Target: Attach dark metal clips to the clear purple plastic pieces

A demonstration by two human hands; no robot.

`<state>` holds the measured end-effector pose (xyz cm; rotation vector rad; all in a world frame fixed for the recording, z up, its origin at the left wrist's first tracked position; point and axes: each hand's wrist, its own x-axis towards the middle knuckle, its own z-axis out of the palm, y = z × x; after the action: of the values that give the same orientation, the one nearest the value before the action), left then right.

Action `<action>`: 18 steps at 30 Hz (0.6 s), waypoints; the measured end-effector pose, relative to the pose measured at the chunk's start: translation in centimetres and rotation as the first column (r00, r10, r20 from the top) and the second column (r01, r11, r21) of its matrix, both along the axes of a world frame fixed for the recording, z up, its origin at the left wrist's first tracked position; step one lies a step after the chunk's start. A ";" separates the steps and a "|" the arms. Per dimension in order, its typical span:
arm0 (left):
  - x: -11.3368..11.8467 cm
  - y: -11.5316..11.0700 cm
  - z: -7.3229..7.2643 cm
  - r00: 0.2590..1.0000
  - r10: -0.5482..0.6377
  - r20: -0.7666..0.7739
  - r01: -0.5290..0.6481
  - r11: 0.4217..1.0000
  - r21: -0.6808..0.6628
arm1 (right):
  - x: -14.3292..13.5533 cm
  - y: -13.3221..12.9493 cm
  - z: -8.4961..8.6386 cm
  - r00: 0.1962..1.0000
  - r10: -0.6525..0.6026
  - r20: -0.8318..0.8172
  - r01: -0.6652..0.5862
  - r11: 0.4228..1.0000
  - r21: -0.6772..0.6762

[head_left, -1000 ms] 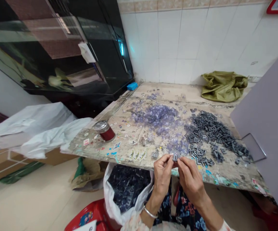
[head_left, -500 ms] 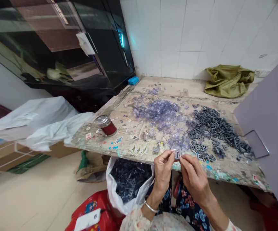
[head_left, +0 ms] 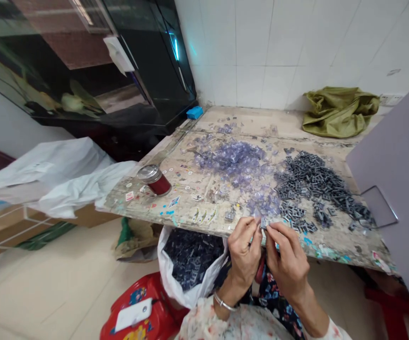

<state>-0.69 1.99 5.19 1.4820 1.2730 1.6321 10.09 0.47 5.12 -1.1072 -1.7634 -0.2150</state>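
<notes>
A small grey plastic part [head_left: 264,223] is pinched between my two hands at the table's front edge. My left hand [head_left: 244,248] has its thumb and fingers closed at the part's left side. My right hand [head_left: 288,255] grips the right side with thumb and fingertips. Just beyond my hands lie clear purplish plastic pieces [head_left: 236,160] in a loose heap. To the right of them is a pile of dark grey parts [head_left: 313,182]. One more small grey piece [head_left: 229,216] lies on the table left of my fingers.
On the worn table [head_left: 183,189] stand a red tin [head_left: 160,183] and a green cloth [head_left: 340,113]. Below hangs a white sack [head_left: 165,264] of dark parts, beside a red stool [head_left: 137,307] with a white phone [head_left: 133,315]. A grey panel [head_left: 398,179] borders the right side.
The small part has turned between my fingertips and shows more of its grey face. My left fingers have shifted slightly. The camera view has moved a little.
</notes>
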 end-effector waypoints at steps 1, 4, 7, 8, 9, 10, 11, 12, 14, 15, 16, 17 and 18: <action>0.0 0.0 0.0 0.999 -0.006 0.036 0.008 0.999 -0.035 | 0.0 0.0 0.1 1.000 -0.001 -0.008 0.001 1.000 -0.003; -0.1 0.3 0.3 0.957 -0.050 0.285 0.124 0.961 -0.247 | 0.2 0.0 0.3 0.999 0.034 0.002 -0.034 0.999 -0.021; -0.5 0.7 0.7 0.801 -0.037 0.598 0.320 0.870 -0.375 | 1.0 0.1 0.5 0.993 0.113 0.043 -0.110 0.992 -0.055; -0.7 0.8 0.9 0.746 -0.028 0.665 0.372 0.846 -0.383 | 1.2 0.1 0.5 0.988 0.144 0.050 -0.140 0.987 -0.076; -0.8 0.9 1.0 0.703 -0.025 0.711 0.414 0.826 -0.381 | 1.4 0.2 0.5 0.984 0.174 0.048 -0.169 0.981 -0.100; -0.9 1.0 1.2 0.670 -0.028 0.742 0.447 0.813 -0.374 | 1.6 0.2 0.5 0.979 0.201 0.037 -0.195 0.973 -0.124; -1.0 1.0 1.4 0.648 -0.037 0.761 0.471 0.804 -0.362 | 1.6 0.1 0.5 0.974 0.224 0.020 -0.219 0.965 -0.144; -1.0 1.0 1.6 0.634 -0.046 0.772 0.486 0.800 -0.351 | 1.7 0.1 0.4 0.970 0.241 -0.002 -0.239 0.958 -0.156; -0.9 1.0 1.9 0.626 -0.062 0.777 0.500 0.797 -0.339 | 1.6 0.0 0.4 0.964 0.260 -0.050 -0.265 0.952 -0.154; -0.9 0.9 2.0 0.629 -0.069 0.774 0.503 0.795 -0.338 | 1.6 -0.1 0.3 0.961 0.267 -0.070 -0.274 0.950 -0.147; -0.9 0.9 2.1 0.634 -0.074 0.769 0.503 0.795 -0.338 | 1.5 -0.2 0.3 0.958 0.273 -0.086 -0.283 0.948 -0.143; -0.8 0.9 2.2 0.640 -0.078 0.765 0.502 0.795 -0.339 | 1.5 -0.2 0.3 0.955 0.280 -0.095 -0.292 0.946 -0.141; -0.8 0.9 2.2 0.644 -0.080 0.761 0.500 0.796 -0.339 | 1.4 -0.3 0.3 0.953 0.288 -0.098 -0.299 0.943 -0.143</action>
<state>-1.51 2.92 7.36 0.5462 0.8326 1.2659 11.50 0.19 5.44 -0.9318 -1.8750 0.1486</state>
